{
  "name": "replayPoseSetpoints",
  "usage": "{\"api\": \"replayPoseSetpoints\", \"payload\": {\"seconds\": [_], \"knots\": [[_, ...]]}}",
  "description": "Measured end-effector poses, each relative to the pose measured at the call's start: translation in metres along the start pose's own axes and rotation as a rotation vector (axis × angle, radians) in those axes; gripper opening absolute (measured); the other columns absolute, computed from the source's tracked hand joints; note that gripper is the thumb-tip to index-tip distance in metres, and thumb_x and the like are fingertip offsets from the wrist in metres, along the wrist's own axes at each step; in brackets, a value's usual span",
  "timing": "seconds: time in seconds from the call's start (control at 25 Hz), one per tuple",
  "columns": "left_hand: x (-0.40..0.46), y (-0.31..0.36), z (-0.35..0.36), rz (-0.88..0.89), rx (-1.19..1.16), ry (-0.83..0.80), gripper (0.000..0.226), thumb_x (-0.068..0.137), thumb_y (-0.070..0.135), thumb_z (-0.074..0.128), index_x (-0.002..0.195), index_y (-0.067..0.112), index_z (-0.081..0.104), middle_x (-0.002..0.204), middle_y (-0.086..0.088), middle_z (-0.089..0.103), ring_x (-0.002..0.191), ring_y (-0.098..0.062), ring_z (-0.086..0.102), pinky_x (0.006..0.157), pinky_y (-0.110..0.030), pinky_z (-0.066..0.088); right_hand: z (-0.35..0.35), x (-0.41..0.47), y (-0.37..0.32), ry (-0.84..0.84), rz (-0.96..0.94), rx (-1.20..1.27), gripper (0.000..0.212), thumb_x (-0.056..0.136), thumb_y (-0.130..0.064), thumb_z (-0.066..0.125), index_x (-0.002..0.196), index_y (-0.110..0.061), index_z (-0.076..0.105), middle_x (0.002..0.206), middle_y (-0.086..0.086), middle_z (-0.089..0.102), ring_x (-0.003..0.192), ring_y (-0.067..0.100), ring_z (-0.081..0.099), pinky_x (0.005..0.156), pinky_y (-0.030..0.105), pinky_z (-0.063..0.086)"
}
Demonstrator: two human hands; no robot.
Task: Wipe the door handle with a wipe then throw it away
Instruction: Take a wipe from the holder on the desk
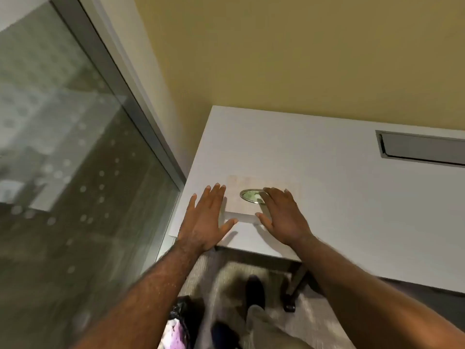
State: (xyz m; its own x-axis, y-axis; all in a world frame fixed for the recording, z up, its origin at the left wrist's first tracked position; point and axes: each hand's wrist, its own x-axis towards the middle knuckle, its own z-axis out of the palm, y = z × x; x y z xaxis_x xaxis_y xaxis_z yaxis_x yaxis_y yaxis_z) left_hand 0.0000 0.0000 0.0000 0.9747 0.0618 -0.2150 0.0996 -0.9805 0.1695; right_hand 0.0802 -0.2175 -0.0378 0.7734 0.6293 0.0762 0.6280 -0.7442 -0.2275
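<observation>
Both hands spread flat over a white table [339,197]: my left hand [205,217] open and empty, fingers splayed beside a pale wipes pack [235,197]; my right hand [281,215] open too, fingertips touching the pack's oval opening [251,195]. Motion blur softens the pack. Its near edge is hidden between my thumbs.

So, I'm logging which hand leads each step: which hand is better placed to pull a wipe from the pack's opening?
Probably the right hand: its fingertips already rest at the oval opening of the wipe pack. The left hand lies spread at the pack's left edge, better suited to steadying it.
</observation>
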Motion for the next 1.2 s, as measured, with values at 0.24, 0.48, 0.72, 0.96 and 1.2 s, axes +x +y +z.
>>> {"api": "replayPoseSetpoints", "payload": {"seconds": [0.24, 0.48, 0.72, 0.96, 1.2], "knots": [[0.057, 0.01, 0.026, 0.046, -0.016, -0.047, 0.09, 0.096, 0.071, 0.041, 0.16, 0.028, -0.006, 0.158, 0.01, -0.023, 0.144, -0.01, -0.021, 0.114, -0.038, -0.016, 0.031, 0.039, 0.043, 0.058, -0.145, 0.085, 0.027, 0.086, -0.009, 0.064, 0.112, -0.01, 0.065, 0.106, 0.015, 0.067, 0.103, 0.033, 0.059, 0.099, 0.045, 0.04], [0.087, 0.014, 0.039, 0.142, -0.049, -0.111, 0.103, 0.089, 0.068, 0.059, 0.161, 0.028, -0.003, 0.167, 0.004, -0.011, 0.153, -0.02, -0.009, 0.119, -0.044, -0.008, 0.027, 0.063, 0.062, -0.065, -0.358, -0.091, 0.045, 0.068, -0.008, 0.084, 0.108, -0.025, 0.07, 0.116, 0.015, 0.067, 0.114, 0.04, 0.058, 0.099, 0.051, 0.044], [0.108, 0.013, 0.037, 0.192, 0.002, -0.2, 0.121, 0.078, 0.079, 0.061, 0.16, 0.025, -0.01, 0.166, 0.003, -0.017, 0.152, -0.02, -0.015, 0.12, -0.047, -0.009, 0.021, 0.079, 0.068, -0.075, -0.492, -0.153, 0.076, 0.049, -0.022, 0.096, 0.118, -0.029, 0.066, 0.106, 0.004, 0.073, 0.119, 0.035, 0.052, 0.094, 0.048, 0.049], [0.117, 0.007, 0.039, 0.196, 0.055, -0.248, 0.131, 0.072, 0.086, 0.06, 0.159, 0.022, -0.014, 0.165, 0.003, -0.02, 0.15, -0.018, -0.02, 0.119, -0.049, -0.011, 0.022, 0.087, 0.07, -0.034, -0.574, -0.204, 0.066, 0.054, -0.025, 0.094, 0.114, -0.027, 0.067, 0.095, -0.002, 0.076, 0.122, 0.03, 0.044, 0.102, 0.047, 0.035], [0.123, 0.005, 0.04, 0.193, 0.046, -0.251, 0.136, 0.068, 0.088, 0.059, 0.156, 0.021, -0.02, 0.155, 0.01, -0.025, 0.141, -0.011, -0.025, 0.114, -0.043, -0.017, 0.029, 0.09, 0.061, 0.005, -0.553, -0.153, 0.052, 0.056, -0.015, 0.094, 0.102, -0.021, 0.072, 0.076, 0.001, 0.073, 0.1, 0.027, 0.066, 0.1, 0.043, 0.026]]}}
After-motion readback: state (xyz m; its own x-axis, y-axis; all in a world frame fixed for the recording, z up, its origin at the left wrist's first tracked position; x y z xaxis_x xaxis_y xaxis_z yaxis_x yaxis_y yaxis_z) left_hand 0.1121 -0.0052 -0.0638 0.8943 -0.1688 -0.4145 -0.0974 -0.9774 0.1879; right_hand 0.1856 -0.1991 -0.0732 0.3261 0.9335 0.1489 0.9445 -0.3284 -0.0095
